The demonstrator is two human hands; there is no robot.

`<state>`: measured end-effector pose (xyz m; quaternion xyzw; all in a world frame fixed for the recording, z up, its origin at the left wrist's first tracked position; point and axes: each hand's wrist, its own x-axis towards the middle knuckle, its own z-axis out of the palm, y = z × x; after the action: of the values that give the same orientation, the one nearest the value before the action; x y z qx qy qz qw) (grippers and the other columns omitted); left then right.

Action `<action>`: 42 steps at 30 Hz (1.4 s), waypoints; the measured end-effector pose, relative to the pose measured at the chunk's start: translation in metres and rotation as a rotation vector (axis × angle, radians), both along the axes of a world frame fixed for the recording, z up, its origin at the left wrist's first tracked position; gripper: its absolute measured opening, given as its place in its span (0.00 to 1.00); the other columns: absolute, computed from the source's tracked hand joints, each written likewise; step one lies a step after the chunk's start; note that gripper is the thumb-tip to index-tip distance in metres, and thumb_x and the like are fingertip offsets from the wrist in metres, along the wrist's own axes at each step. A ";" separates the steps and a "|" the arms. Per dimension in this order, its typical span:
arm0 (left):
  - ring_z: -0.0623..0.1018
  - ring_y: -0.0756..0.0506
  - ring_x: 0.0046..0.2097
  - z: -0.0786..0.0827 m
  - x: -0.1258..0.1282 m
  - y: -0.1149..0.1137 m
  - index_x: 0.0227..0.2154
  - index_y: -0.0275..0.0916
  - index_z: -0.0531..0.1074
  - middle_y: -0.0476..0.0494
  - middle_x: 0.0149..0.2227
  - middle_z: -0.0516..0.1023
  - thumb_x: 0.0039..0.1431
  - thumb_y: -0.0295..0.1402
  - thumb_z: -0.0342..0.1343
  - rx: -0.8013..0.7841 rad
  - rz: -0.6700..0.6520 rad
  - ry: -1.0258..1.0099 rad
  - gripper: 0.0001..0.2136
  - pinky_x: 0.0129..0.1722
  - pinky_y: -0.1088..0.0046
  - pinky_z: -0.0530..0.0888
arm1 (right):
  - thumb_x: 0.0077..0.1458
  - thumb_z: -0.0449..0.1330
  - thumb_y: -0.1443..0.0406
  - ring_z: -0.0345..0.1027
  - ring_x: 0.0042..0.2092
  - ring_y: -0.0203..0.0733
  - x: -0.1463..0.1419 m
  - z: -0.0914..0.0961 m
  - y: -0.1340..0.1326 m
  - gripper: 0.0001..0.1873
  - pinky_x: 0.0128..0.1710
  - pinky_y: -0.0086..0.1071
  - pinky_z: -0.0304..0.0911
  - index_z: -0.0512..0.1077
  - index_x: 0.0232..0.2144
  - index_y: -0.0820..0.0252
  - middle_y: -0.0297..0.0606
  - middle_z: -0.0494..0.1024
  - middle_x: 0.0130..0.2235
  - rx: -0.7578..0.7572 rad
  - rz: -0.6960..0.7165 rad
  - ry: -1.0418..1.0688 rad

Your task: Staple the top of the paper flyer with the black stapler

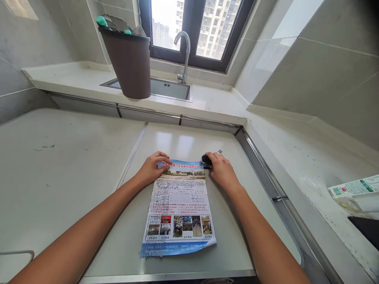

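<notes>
A printed flyer with blue bands, red and black text and small photos lies on a white folding table. Its left and bottom edges are ragged, and the lower right corner curls up. My left hand grips the top left corner, thumb on the printed face. In my right hand is a small black stapler, its jaw at the flyer's top right corner. My fingers hide part of the stapler. Just beyond my right hand, a few tiny dark staple-like bits lie on the table.
Behind the table runs a white counter with a sink and a tall faucet. A brown bin stands at the sink's front edge. On the right-hand counter lies a green and white package. A metal rail borders the table.
</notes>
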<state>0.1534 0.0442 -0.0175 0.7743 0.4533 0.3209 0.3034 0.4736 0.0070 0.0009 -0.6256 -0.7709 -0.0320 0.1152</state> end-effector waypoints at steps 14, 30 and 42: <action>0.76 0.38 0.57 -0.010 0.002 0.003 0.40 0.43 0.83 0.39 0.56 0.73 0.66 0.35 0.55 0.087 -0.040 0.059 0.11 0.59 0.56 0.75 | 0.57 0.65 0.62 0.74 0.37 0.49 0.017 0.018 -0.003 0.07 0.32 0.35 0.57 0.77 0.38 0.56 0.43 0.82 0.38 0.179 -0.305 0.255; 0.75 0.40 0.51 -0.010 -0.009 0.013 0.33 0.40 0.84 0.40 0.47 0.76 0.54 0.28 0.51 -0.121 0.177 -0.367 0.14 0.49 0.67 0.75 | 0.45 0.71 0.66 0.62 0.35 0.36 -0.036 0.020 -0.030 0.17 0.33 0.29 0.52 0.63 0.29 0.57 0.30 0.72 0.35 -0.496 0.419 0.458; 0.75 0.45 0.36 0.001 -0.012 0.013 0.16 0.39 0.70 0.44 0.23 0.71 0.44 0.27 0.51 -0.112 0.425 -0.648 0.07 0.35 0.72 0.69 | 0.48 0.69 0.63 0.71 0.46 0.46 0.071 0.031 -0.003 0.23 0.44 0.32 0.64 0.75 0.48 0.59 0.38 0.79 0.47 -0.784 0.401 0.355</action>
<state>0.1413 0.0570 -0.0164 0.5040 0.5012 0.5790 0.3994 0.5444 0.0036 0.0322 -0.4564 -0.7989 0.3918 0.0043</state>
